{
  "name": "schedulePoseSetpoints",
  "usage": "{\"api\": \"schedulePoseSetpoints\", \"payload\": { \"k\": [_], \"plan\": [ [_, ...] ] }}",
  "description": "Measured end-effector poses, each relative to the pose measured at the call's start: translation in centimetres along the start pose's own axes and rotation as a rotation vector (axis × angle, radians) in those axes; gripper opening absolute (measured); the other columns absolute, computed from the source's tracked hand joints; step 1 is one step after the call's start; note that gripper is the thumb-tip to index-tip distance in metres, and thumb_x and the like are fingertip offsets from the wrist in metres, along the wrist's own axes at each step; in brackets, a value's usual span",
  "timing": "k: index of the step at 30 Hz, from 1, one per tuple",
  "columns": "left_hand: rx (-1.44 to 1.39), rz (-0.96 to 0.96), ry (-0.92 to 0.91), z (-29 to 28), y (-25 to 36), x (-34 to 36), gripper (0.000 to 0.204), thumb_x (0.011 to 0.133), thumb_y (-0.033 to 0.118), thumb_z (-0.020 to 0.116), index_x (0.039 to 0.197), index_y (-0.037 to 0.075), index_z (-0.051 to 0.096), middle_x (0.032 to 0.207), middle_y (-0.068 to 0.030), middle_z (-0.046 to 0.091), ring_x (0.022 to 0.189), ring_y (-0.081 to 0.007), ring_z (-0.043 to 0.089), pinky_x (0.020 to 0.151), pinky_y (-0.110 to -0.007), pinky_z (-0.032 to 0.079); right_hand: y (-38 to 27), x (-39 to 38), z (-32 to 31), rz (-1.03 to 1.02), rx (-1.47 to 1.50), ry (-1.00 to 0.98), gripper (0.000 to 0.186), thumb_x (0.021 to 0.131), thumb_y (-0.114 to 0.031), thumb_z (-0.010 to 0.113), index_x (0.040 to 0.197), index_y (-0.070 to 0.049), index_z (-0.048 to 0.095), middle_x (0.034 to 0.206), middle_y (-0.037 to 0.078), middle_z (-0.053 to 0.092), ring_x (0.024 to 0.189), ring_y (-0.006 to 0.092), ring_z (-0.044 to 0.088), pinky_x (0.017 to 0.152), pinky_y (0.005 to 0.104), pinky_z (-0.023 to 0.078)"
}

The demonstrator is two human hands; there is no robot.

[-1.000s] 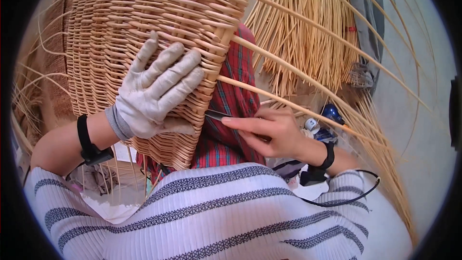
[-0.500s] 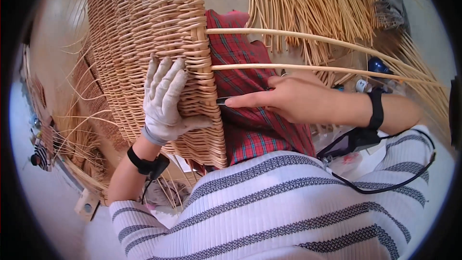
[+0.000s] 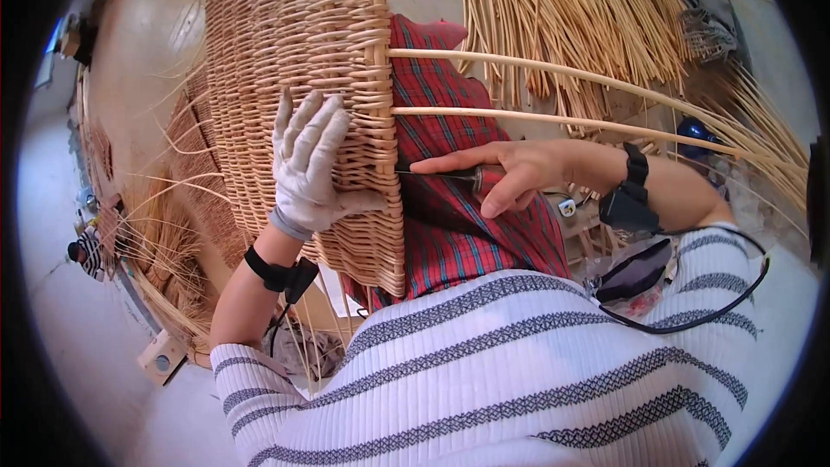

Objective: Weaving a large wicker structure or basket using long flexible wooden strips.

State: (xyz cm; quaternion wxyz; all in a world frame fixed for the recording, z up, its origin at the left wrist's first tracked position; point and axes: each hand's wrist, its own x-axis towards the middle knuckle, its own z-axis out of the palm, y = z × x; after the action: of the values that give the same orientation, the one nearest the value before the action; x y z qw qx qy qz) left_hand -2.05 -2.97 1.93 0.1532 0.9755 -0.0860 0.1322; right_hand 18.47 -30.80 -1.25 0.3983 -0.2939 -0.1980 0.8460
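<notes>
A woven wicker piece (image 3: 259, 52) stands upright in the view, with long pale rods sticking out rightward from its edge, over red plaid cloth (image 3: 471, 242). My left hand (image 3: 307, 164), in a dirty white glove, rests open on the weave, fingers upward and thumb reaching toward the edge. Just right of that edge, my right hand (image 3: 519, 173) is bare and grips a thin metal tool (image 3: 462, 175) with a reddish handle, index finger stretched along its shaft. The shaft's tip is at the woven edge; whether it is inside the weave I cannot tell.
A large bundle of peeled rods (image 3: 562, 26) lies at the upper right, near grey cloth and a blue round object (image 3: 696, 134). Loose reddish-brown material and strands (image 3: 177, 251) lie at left, beside a small wooden block (image 3: 160, 359). Something black-and-white striped (image 3: 91, 255) is at far left.
The view has turned, so the weave's edge is now nearly vertical. My right hand has rolled, bringing the thumb down below the tool. My left hand stays on the weave.
</notes>
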Motion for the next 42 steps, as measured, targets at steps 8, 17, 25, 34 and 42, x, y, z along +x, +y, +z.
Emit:
{"api": "schedulePoseSetpoints", "payload": {
  "k": [8,17,25,34,42],
  "plan": [
    [-0.012,-0.106,-0.353,-3.1,8.1,-8.1,0.114,0.083,0.087,0.063,0.155,0.000,0.050,0.161,-0.0241,0.047,0.156,-0.0472,0.036,0.129,-0.072,0.016,1.0,-0.7,1.5,-0.270,0.069,-0.091,0.086,0.101,-0.013,0.066,0.174,-0.009,0.022,0.058,-0.009,0.041,0.050,0.0030,0.037,0.047,0.0235,0.028],
    [-0.136,-0.172,-0.095,-0.5,7.7,-10.2,0.105,0.096,0.084,0.050,0.162,0.004,0.045,0.168,-0.0217,0.042,0.161,-0.0461,0.030,0.130,-0.070,0.018,-0.7,-1.4,0.3,-0.461,-0.110,-0.136,0.077,0.111,-0.043,0.058,0.169,0.000,0.032,0.065,-0.004,0.045,0.053,0.0056,0.043,0.047,0.0247,0.033],
    [-0.059,-0.206,-0.115,1.4,8.5,-11.5,0.089,0.103,0.074,0.048,0.162,0.008,0.046,0.170,-0.0207,0.041,0.159,-0.0504,0.031,0.129,-0.069,0.023,10.8,5.0,-22.8,-0.336,0.098,0.876,0.057,0.107,-0.026,0.070,0.159,-0.010,0.051,0.120,0.001,0.073,0.099,0.0082,0.067,0.084,0.0270,0.057],
    [-0.070,-0.271,-0.175,0.3,10.4,-13.1,0.063,0.101,0.066,0.057,0.129,0.011,0.068,0.147,-0.0146,0.056,0.159,-0.0447,0.033,0.126,-0.076,0.023,16.4,11.4,-33.7,0.283,-1.232,1.545,0.063,0.085,-0.033,0.082,0.143,-0.014,0.069,0.156,0.026,0.051,0.111,0.0367,0.072,0.097,0.0485,0.058],
    [-0.098,-0.299,-0.188,-0.1,10.3,-12.3,0.069,0.099,0.070,0.059,0.132,0.010,0.068,0.147,-0.0157,0.056,0.159,-0.0445,0.034,0.127,-0.074,0.023,13.1,7.3,-33.1,0.029,-0.748,1.470,0.028,0.087,-0.019,0.077,0.111,-0.005,0.078,0.092,0.016,0.076,0.093,0.0273,0.076,0.082,0.0405,0.059]
  ]
}}
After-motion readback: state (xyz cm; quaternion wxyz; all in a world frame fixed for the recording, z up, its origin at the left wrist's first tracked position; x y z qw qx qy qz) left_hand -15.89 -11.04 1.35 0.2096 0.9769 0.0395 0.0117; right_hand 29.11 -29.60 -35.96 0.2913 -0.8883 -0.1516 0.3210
